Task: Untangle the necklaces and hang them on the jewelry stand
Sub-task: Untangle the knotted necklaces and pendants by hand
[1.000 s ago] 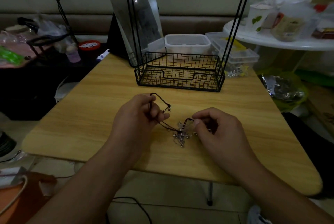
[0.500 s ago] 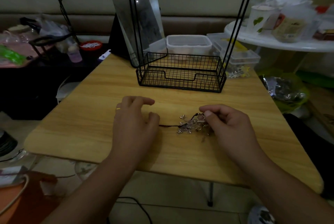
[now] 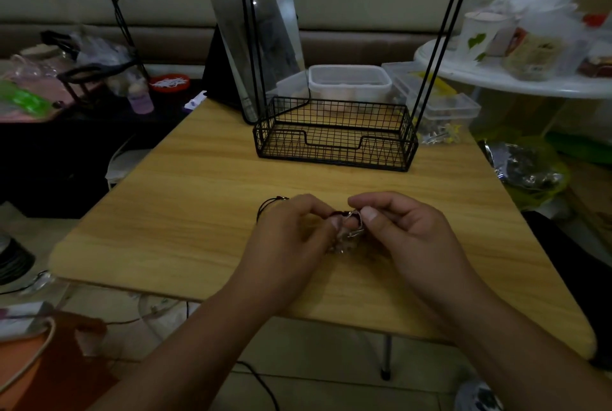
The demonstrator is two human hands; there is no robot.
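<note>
Leftward, the wooden table (image 3: 185, 212) is lying bare out to its left and near edges. A black cord loop (image 3: 270, 204) is sticking out past the left hand (image 3: 291, 238), whose fingers are pinching the tangled necklaces (image 3: 351, 231) just above the tabletop; the right hand (image 3: 400, 231) is pinching the same knot. Fingers are covering most of the tangle, so separate strands are hard to make out. Farther back, the jewelry stand (image 3: 334, 135) is standing with its top cut off.
</note>
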